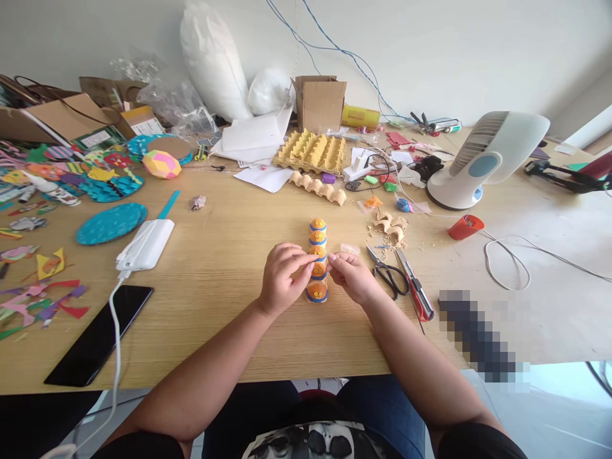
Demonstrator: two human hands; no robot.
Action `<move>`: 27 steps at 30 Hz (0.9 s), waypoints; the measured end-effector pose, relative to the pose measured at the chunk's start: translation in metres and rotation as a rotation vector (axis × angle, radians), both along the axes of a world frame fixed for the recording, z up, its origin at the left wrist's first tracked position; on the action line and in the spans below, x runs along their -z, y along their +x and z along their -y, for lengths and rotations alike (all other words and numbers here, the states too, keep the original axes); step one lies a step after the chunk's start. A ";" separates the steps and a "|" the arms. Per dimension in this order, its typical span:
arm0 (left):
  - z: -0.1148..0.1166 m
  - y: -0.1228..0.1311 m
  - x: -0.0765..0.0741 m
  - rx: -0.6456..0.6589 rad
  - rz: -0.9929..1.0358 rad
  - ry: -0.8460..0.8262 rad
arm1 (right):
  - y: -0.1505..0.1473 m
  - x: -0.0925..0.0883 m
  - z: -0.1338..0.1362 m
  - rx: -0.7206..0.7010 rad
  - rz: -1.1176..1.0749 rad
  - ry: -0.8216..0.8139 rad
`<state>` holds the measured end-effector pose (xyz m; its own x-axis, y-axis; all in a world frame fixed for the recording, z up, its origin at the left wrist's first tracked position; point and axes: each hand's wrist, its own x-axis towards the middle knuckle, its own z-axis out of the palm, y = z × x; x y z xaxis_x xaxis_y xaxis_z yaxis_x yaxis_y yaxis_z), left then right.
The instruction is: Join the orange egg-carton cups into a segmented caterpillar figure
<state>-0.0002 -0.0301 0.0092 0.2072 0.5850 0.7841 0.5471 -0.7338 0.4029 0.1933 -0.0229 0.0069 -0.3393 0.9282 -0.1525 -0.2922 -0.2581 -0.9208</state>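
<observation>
Though the egg-carton strip (pixel 319 271) showed five orange-and-blue bumps, we couldn't tell what remained, or whether left hand (pixel 285 278) (nine o'clock) or right hand (pixel 354 275) (three) gripped anything.

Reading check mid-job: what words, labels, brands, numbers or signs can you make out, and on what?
None legible.
Yellow box at the back: print too small to read.
Green box, back left: white label, too blurred.
White bottle, left: markings too small.
</observation>
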 end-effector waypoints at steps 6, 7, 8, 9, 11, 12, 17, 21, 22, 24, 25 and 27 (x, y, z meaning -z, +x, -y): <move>0.001 0.000 0.000 0.011 -0.005 0.003 | -0.001 -0.001 0.000 0.037 0.007 -0.016; 0.001 0.000 0.000 0.013 -0.006 0.004 | -0.001 -0.001 0.000 0.042 0.011 -0.016; 0.001 0.000 0.000 0.014 -0.006 0.006 | -0.002 -0.002 0.000 0.042 0.019 -0.015; 0.001 0.000 0.000 0.015 -0.006 0.007 | -0.002 -0.002 0.000 0.036 0.028 -0.014; 0.001 0.000 0.000 0.016 -0.007 0.006 | -0.003 -0.003 0.000 0.010 0.042 -0.007; 0.001 0.000 0.000 0.015 -0.009 0.002 | -0.002 -0.002 0.001 -0.005 0.048 -0.001; 0.001 -0.001 0.000 0.012 -0.013 -0.006 | -0.002 -0.001 0.000 -0.017 0.072 0.019; 0.000 -0.001 0.001 0.015 -0.010 0.007 | -0.003 -0.003 0.000 0.010 0.064 0.027; 0.000 -0.001 0.001 0.013 -0.012 0.005 | -0.003 -0.003 0.000 0.006 0.067 0.026; 0.000 -0.001 0.001 0.011 -0.018 -0.009 | -0.003 -0.003 0.001 -0.009 0.071 0.019; 0.000 -0.001 0.000 0.010 -0.021 -0.017 | -0.003 -0.003 0.001 -0.014 0.072 0.015; 0.001 -0.001 -0.001 0.008 -0.023 -0.027 | -0.002 -0.003 0.001 -0.021 0.072 0.013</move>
<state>-0.0008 -0.0309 0.0099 0.2301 0.6043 0.7628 0.5506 -0.7271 0.4100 0.1910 -0.0239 0.0095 -0.3469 0.9232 -0.1651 -0.2203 -0.2514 -0.9425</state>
